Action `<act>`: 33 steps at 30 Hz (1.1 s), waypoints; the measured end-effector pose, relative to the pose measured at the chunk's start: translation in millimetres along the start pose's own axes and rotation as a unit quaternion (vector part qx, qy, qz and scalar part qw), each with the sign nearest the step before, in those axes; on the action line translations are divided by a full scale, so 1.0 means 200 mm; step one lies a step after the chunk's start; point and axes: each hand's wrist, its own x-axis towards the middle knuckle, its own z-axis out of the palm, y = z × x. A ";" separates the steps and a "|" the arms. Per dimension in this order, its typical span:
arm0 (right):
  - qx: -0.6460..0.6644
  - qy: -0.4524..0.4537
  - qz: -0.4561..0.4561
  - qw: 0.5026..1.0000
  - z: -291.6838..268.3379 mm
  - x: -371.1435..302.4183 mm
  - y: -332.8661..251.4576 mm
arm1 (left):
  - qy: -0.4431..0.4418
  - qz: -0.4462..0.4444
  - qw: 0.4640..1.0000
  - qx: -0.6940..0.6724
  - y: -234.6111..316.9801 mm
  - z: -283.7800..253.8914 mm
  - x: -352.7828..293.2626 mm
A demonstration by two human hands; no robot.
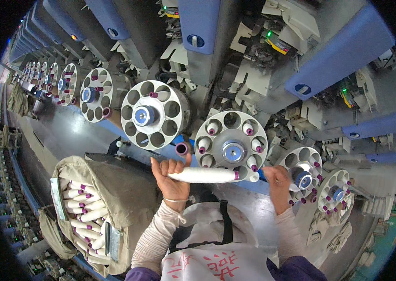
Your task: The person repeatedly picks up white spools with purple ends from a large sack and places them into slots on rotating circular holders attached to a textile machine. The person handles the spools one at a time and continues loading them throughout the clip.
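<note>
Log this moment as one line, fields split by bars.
Left hand: holds white yarn bobbin by round holder | Right hand: curled, grasp unclear | Beige bag: more bobbins inside

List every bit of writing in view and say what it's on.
Red characters, large, across the white apron: visible, but I won't copy them out.
Small print on the yellow-and-black machine panels: too small to read.

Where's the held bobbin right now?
In the head view, just below centre: the bobbin is in the left hand, below the blue hub of the central wheel, purple tip toward the right hand.
</note>
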 end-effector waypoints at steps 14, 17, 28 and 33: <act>0.023 -0.170 -0.088 0.981 0.33 -0.21 -0.27 | 0.027 0.045 0.959 0.278 -0.27 0.07 -0.10; 0.052 -0.209 -0.080 0.973 0.26 -0.31 -0.22 | 0.004 0.072 0.962 0.264 -0.35 0.01 -0.07; 0.251 -0.086 -0.050 0.963 0.04 0.14 -0.24 | -0.277 0.078 0.789 0.543 -0.50 -0.18 -0.24; -0.250 -0.195 -0.295 0.902 0.29 0.35 -0.08 | -0.231 0.210 0.718 0.623 -0.02 -0.14 -0.34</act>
